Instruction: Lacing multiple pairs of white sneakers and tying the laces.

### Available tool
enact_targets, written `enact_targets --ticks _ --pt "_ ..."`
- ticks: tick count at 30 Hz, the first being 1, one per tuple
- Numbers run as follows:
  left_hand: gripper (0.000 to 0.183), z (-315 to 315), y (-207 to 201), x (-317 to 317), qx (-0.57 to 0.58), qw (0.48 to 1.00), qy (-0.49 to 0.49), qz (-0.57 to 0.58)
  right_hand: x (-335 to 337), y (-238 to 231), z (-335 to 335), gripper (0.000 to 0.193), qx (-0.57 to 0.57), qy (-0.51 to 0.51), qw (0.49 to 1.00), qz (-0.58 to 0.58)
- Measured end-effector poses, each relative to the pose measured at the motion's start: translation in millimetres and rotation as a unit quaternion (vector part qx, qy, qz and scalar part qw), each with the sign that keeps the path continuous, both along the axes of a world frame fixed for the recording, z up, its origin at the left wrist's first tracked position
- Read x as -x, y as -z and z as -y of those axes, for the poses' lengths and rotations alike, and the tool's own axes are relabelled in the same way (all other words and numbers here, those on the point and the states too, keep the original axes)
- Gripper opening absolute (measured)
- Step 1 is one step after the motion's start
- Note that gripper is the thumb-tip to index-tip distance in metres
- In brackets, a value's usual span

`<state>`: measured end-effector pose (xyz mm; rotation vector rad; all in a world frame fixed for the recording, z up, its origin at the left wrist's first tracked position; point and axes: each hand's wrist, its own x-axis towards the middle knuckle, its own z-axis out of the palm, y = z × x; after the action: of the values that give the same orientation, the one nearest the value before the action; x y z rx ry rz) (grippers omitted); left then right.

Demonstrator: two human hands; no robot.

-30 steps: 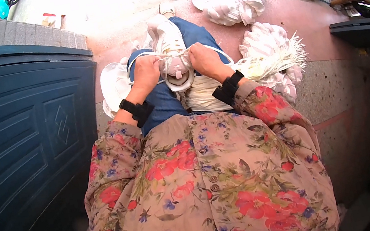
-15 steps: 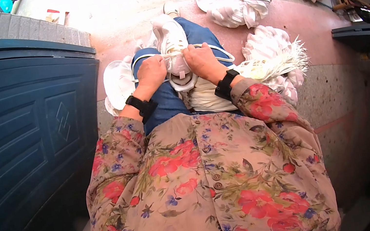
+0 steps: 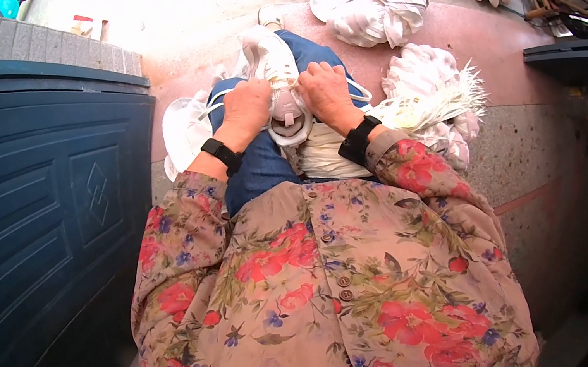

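Note:
A white shoe (image 3: pixel 287 110) with a pinkish tongue rests between my thighs, its toe pointing away from me. My left hand (image 3: pixel 247 105) is closed at the left side of the shoe's lacing, and my right hand (image 3: pixel 326 95) is closed at the right side. Each grips a cream shoelace (image 3: pixel 361 91); loose lengths loop out past both hands over my jeans. The fingertips are partly hidden by the backs of my hands. A bundle of cream laces (image 3: pixel 335 151) lies in my lap below the shoe.
Several white shoe uppers lie in piles on the floor: one pile (image 3: pixel 373 0) ahead, another (image 3: pixel 420 71) at right under fringed laces (image 3: pixel 445 102), more (image 3: pixel 184 133) at left. A blue panelled door (image 3: pixel 48 172) stands at left, a dark ledge (image 3: pixel 579 58) at right.
Both hands have shifted slightly, with the backs of the hands turned further up and the fingers closer to the shoe's eyelets. The lace loop at right now spreads less widely.

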<state>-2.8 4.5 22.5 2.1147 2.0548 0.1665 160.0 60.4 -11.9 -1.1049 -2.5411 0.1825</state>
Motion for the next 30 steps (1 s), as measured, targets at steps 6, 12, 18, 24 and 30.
enact_targets --ticks 6,12,18,24,30 --pt "0.010 1.1 6.6 -2.8 0.024 0.999 -0.019 0.016 -1.4 -0.3 2.7 0.012 -0.008 0.003 1.000 0.001" --pt "0.014 11.3 5.1 -6.5 -0.067 0.991 -0.108 0.036 -4.2 -15.0 13.4 0.012 0.004 -0.020 1.000 0.017" --pt "0.018 21.9 7.1 -3.3 -0.055 0.995 -0.072 -0.032 -15.6 -4.3 5.6 0.013 0.032 0.005 0.998 0.057" --pt "0.017 9.9 -2.1 -5.2 -0.080 0.993 -0.071 0.049 -24.8 4.3 4.9 0.013 0.052 -0.008 0.998 -0.032" --pt "0.030 -59.5 13.5 -30.8 -0.025 0.980 -0.002 0.195 -16.5 5.4 14.0 0.011 0.042 0.008 0.998 -0.054"
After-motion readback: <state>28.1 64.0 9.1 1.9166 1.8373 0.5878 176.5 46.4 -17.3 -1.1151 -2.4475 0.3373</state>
